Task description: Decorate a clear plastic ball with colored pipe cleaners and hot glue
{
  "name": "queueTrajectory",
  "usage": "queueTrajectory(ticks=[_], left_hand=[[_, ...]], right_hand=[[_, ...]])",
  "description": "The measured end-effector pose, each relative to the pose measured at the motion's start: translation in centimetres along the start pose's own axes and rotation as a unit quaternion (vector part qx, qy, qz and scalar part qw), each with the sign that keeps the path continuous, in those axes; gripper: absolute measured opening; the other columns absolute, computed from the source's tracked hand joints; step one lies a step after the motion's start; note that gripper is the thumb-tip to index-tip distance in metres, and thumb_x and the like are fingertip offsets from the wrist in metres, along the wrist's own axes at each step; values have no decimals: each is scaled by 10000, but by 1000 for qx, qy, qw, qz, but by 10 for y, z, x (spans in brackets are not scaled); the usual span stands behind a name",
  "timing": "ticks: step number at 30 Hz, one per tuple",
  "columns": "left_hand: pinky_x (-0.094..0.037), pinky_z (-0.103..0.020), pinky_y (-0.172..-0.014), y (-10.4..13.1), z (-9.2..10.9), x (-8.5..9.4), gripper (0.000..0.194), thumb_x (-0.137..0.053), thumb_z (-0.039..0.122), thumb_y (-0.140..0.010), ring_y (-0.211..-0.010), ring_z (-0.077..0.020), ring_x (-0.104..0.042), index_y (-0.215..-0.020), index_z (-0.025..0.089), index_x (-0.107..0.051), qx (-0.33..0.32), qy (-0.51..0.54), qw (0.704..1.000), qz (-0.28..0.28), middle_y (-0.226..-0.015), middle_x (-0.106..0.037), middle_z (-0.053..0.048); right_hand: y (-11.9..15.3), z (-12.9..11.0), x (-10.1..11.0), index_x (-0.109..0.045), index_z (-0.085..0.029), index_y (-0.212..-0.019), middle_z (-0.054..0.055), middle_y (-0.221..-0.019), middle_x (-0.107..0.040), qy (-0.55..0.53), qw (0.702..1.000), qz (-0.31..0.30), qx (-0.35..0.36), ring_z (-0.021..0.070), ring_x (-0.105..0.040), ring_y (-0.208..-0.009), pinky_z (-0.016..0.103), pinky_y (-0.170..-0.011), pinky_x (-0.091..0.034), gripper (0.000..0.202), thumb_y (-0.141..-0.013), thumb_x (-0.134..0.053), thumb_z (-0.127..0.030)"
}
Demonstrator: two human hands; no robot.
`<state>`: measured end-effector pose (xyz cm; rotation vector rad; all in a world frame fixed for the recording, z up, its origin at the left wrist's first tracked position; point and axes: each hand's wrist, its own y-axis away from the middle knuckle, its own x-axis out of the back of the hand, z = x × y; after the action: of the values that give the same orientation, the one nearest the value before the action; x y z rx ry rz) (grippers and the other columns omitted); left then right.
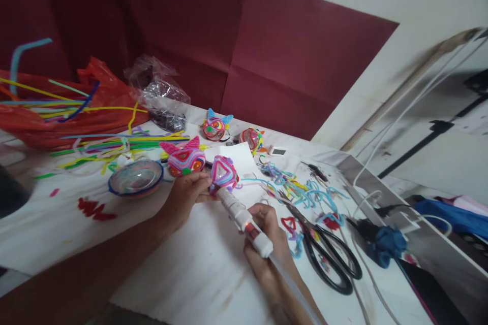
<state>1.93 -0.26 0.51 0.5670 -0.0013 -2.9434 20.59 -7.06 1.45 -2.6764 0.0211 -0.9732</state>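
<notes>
In the middle of the table, my left hand (pixel 190 188) pinches the side of a small pink and purple ornament covered in pipe cleaners (pixel 224 172). A white hot glue gun (pixel 238 210), with a red light showing and a clear glue stick coming out of its back, is gripped in my right hand (pixel 267 238). Its nozzle is at the ornament's lower edge; whether they touch I cannot tell. Just behind my left hand sits a finished-looking pipe-cleaner cat head (pixel 186 161) with pink ears and a green nose.
Black-handled scissors (pixel 324 249) lie right of my right hand, beside pipe-cleaner scraps (pixel 305 190). A clear bowl-shaped piece with a blue rim (pixel 136 179) and red bits (pixel 95 209) are at left. Behind stand two more ornaments (pixel 214 129) and a red bag of pipe cleaners (pixel 110 111).
</notes>
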Motion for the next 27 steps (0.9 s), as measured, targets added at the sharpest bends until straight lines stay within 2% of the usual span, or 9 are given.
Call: queueTrajectory(ticks=[11, 20, 27], left_hand=[[-612, -289, -579, 1, 0, 2, 195, -808, 292, -585, -597, -146, -625, -675, 160, -697, -3, -2, 1000, -7, -656, -660, 8], [-617, -294, -584, 0, -1, 0, 200, -802, 275, -590, -573, -142, -621, -704, 158, -686, -2, -1, 1000, -4, -636, -651, 18], [-611, -292, -560, 0, -1, -1, 146, -765, 256, -617, -574, -146, -625, -698, 164, -685, -4, 0, 1000, 1, -639, -658, 18]], right_hand=[[0, 6, -1, -453, -269, -1025, -65, -652, -643, -4, 1000, 2, -1, 191, -673, -591, 262, -598, -450, 362, -695, -468, -120], [0, 6, -1, -450, -270, -1006, -55, -652, -652, -15, 1000, 6, 10, 196, -679, -581, 275, -589, -448, 284, -745, -456, -157], [-1, 11, 0, -423, -269, -1026, -66, -645, -614, -10, 1000, -8, 16, 201, -659, -580, 269, -587, -439, 368, -672, -461, -176]])
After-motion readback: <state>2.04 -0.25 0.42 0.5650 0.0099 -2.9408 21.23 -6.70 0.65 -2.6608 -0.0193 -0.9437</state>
